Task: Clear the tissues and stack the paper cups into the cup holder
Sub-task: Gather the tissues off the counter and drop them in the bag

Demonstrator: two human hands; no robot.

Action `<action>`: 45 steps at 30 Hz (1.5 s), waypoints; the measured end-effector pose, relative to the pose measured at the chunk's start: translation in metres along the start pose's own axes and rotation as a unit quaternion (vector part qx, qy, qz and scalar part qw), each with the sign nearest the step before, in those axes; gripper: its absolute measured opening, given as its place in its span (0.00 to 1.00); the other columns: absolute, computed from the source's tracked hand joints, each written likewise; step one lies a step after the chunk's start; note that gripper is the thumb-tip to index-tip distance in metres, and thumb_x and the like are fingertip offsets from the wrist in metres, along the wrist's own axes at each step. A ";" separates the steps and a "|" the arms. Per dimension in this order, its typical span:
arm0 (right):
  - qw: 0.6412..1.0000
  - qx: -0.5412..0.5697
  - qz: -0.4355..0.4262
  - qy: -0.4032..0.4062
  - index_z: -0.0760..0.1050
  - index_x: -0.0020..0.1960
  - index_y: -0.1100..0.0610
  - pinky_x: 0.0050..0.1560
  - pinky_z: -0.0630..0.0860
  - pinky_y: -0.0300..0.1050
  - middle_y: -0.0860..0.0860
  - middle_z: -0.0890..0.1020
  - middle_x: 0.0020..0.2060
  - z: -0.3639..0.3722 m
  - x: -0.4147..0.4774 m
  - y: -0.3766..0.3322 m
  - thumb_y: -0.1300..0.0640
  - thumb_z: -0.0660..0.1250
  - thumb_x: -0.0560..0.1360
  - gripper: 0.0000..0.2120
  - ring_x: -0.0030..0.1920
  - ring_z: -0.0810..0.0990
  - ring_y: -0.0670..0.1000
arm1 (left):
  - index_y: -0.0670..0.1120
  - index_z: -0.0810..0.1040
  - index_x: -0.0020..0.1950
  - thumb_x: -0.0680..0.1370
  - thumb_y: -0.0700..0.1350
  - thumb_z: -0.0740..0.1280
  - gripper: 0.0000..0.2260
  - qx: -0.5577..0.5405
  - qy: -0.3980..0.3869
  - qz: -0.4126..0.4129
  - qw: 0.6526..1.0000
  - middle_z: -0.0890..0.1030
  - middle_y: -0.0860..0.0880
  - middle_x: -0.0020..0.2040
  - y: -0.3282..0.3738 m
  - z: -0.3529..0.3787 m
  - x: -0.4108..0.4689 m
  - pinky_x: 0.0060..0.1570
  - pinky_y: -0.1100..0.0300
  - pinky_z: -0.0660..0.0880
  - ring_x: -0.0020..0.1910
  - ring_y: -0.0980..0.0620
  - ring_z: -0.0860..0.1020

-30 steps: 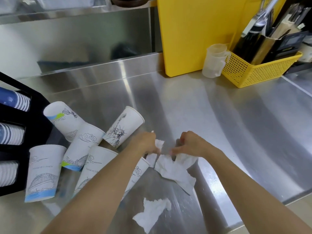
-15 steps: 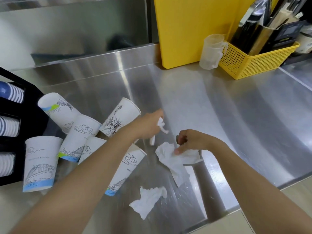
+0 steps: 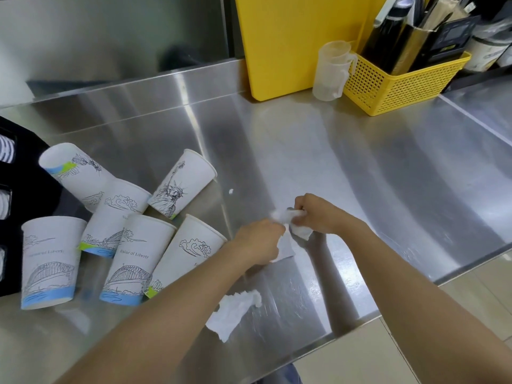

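Several white printed paper cups [image 3: 133, 256] stand or lie in a cluster at the left of the steel counter [image 3: 360, 176]. The black cup holder [image 3: 16, 189] is at the far left edge, holding stacked cups. My left hand [image 3: 259, 241] and my right hand [image 3: 318, 214] meet at the middle of the counter, both pinching a crumpled white tissue [image 3: 291, 220] between them. Another crumpled tissue [image 3: 234, 310] lies loose near the front edge. A tiny white scrap [image 3: 230, 191] sits beyond the hands.
A yellow cutting board [image 3: 291, 42] leans against the back wall. Beside it stand a clear measuring cup [image 3: 331, 72] and a yellow basket [image 3: 399, 84] full of utensils. The counter's front edge [image 3: 304, 353] runs close below the loose tissue.
My left hand, which had lifted a small tissue piece toward the cups, has come back to the right hand. Both hands now bunch the tissue together; the flat sheet is gathered up.
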State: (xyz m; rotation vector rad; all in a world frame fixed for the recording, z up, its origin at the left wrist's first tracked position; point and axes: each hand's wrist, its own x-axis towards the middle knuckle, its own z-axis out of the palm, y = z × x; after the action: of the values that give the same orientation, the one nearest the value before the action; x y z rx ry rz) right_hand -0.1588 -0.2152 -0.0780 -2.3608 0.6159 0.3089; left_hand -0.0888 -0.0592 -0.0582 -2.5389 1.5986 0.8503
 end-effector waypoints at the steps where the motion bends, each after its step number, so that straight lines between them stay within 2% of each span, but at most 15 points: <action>1: 0.999 0.015 -0.004 0.032 0.66 0.35 0.55 0.27 0.65 0.34 0.48 0.69 0.30 -0.001 -0.002 0.001 0.62 0.65 0.72 0.10 0.33 0.71 0.52 | 0.45 0.71 0.48 0.76 0.44 0.61 0.03 -0.020 0.015 0.007 1.000 0.73 0.43 0.52 0.000 -0.002 -0.002 0.42 0.55 0.66 0.51 0.42 0.74; 4: 0.990 0.087 -0.002 0.109 0.63 0.35 0.54 0.23 0.65 0.26 0.47 0.70 0.26 -0.004 -0.010 0.000 0.62 0.63 0.74 0.12 0.25 0.72 0.43 | 0.46 0.64 0.36 0.76 0.42 0.59 0.09 -0.100 0.074 -0.011 0.992 0.70 0.49 0.39 -0.004 -0.018 -0.012 0.38 0.57 0.65 0.44 0.42 0.73; 8: 0.980 0.154 -0.012 0.123 0.67 0.40 0.56 0.20 0.66 0.28 0.50 0.73 0.29 -0.006 -0.023 -0.013 0.67 0.57 0.72 0.07 0.27 0.71 0.46 | 0.46 0.68 0.35 0.71 0.32 0.59 0.09 -0.209 0.189 -0.060 0.958 0.77 0.48 0.36 -0.014 -0.044 -0.031 0.30 0.62 0.74 0.35 0.45 0.76; 10: 0.982 0.160 -0.047 0.094 0.70 0.37 0.53 0.26 0.67 0.35 0.48 0.73 0.30 -0.003 -0.031 -0.028 0.67 0.58 0.68 0.09 0.29 0.70 0.48 | 0.49 0.62 0.29 0.68 0.31 0.57 0.14 -0.235 0.268 -0.083 0.931 0.73 0.52 0.28 -0.020 -0.056 -0.040 0.17 0.71 0.65 0.26 0.54 0.71; 12: 0.982 0.162 -0.097 0.002 0.75 0.38 0.51 0.32 0.67 0.37 0.47 0.74 0.30 0.008 -0.042 -0.047 0.60 0.62 0.67 0.06 0.30 0.70 0.45 | 0.50 0.59 0.28 0.68 0.32 0.54 0.15 -0.262 0.314 -0.100 0.907 0.71 0.49 0.26 -0.026 -0.065 -0.047 0.15 0.71 0.61 0.22 0.52 0.72; 14: 0.976 0.125 -0.142 -0.109 0.77 0.45 0.46 0.37 0.68 0.34 0.39 0.76 0.31 0.024 -0.054 -0.065 0.52 0.71 0.67 0.08 0.32 0.72 0.39 | 0.50 0.59 0.28 0.68 0.33 0.55 0.14 -0.273 0.325 -0.115 0.898 0.72 0.47 0.27 -0.032 -0.068 -0.052 0.16 0.67 0.63 0.22 0.47 0.77; 17: 0.950 0.000 -0.217 -0.223 0.70 0.55 0.37 0.41 0.69 0.28 0.29 0.78 0.35 0.050 -0.065 -0.087 0.43 0.75 0.63 0.24 0.37 0.73 0.33 | 0.50 0.58 0.28 0.69 0.35 0.59 0.15 -0.268 0.314 -0.138 0.900 0.69 0.51 0.27 -0.037 -0.064 -0.060 0.19 0.67 0.61 0.23 0.49 0.73; 20: 0.930 -0.124 -0.248 -0.242 0.64 0.58 0.33 0.49 0.71 0.45 0.41 0.79 0.53 0.075 -0.064 -0.094 0.40 0.74 0.59 0.31 0.47 0.71 0.44 | 0.50 0.59 0.30 0.74 0.41 0.61 0.15 -0.281 0.303 -0.148 0.898 0.68 0.52 0.30 -0.037 -0.054 -0.066 0.29 0.59 0.61 0.30 0.52 0.68; 23: 0.916 -0.188 -0.267 -0.233 0.70 0.56 0.42 0.48 0.69 0.47 0.45 0.78 0.55 0.090 -0.062 -0.093 0.45 0.72 0.65 0.21 0.49 0.72 0.49 | 0.50 0.60 0.31 0.75 0.49 0.63 0.16 -0.315 0.314 -0.164 0.880 0.66 0.54 0.31 -0.035 -0.046 -0.073 0.32 0.58 0.61 0.32 0.53 0.66; 26: 0.920 -0.144 -0.295 -0.212 0.70 0.42 0.52 0.43 0.70 0.48 0.51 0.76 0.45 0.093 -0.059 -0.089 0.53 0.67 0.73 0.06 0.45 0.73 0.53 | 0.47 0.60 0.32 0.76 0.55 0.62 0.19 -0.355 0.350 -0.175 0.849 0.63 0.53 0.30 -0.036 -0.039 -0.083 0.34 0.57 0.61 0.31 0.53 0.64; 30: 0.941 -0.025 -0.276 -0.195 0.63 0.36 0.50 0.35 0.65 0.33 0.45 0.67 0.38 0.085 -0.059 -0.098 0.61 0.64 0.71 0.12 0.40 0.69 0.47 | 0.39 0.68 0.36 0.75 0.54 0.63 0.19 -0.407 0.402 -0.181 0.800 0.67 0.50 0.31 -0.044 -0.028 -0.103 0.34 0.58 0.63 0.30 0.53 0.65; 35: 0.947 0.144 -0.240 -0.157 0.70 0.45 0.55 0.28 0.73 0.41 0.53 0.77 0.35 0.086 -0.069 -0.124 0.69 0.62 0.69 0.11 0.33 0.78 0.55 | 0.37 0.71 0.36 0.75 0.50 0.64 0.17 -0.462 0.464 -0.214 0.725 0.72 0.48 0.33 -0.056 -0.016 -0.139 0.38 0.60 0.66 0.32 0.56 0.69; 38: 0.939 0.154 -0.274 -0.141 0.72 0.33 0.48 0.26 0.65 0.32 0.41 0.73 0.25 0.094 -0.082 -0.138 0.71 0.59 0.68 0.18 0.25 0.70 0.42 | 0.43 0.72 0.35 0.75 0.48 0.65 0.12 -0.482 0.491 -0.243 0.684 0.73 0.51 0.32 -0.064 -0.008 -0.162 0.34 0.67 0.67 0.30 0.58 0.69; 43: 0.931 0.212 -0.265 -0.137 0.65 0.28 0.55 0.31 0.59 0.42 0.43 0.66 0.25 0.115 -0.113 -0.168 0.59 0.59 0.63 0.06 0.28 0.63 0.44 | 0.40 0.72 0.34 0.75 0.47 0.66 0.14 -0.523 0.523 -0.256 0.623 0.71 0.50 0.31 -0.066 0.013 -0.213 0.34 0.65 0.65 0.31 0.57 0.69; 45: 0.920 0.223 -0.282 -0.155 0.69 0.32 0.60 0.35 0.61 0.46 0.50 0.69 0.29 0.130 -0.127 -0.183 0.54 0.60 0.65 0.09 0.31 0.66 0.47 | 0.39 0.70 0.32 0.74 0.46 0.66 0.15 -0.530 0.543 -0.257 0.599 0.70 0.52 0.28 -0.065 0.029 -0.240 0.31 0.65 0.65 0.28 0.56 0.67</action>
State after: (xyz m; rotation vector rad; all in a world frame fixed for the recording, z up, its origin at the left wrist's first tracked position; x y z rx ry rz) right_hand -0.1826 0.0369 -0.0278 -1.8838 -0.1479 0.2384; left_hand -0.1244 0.1788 0.0093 -4.5055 -0.2337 -0.0617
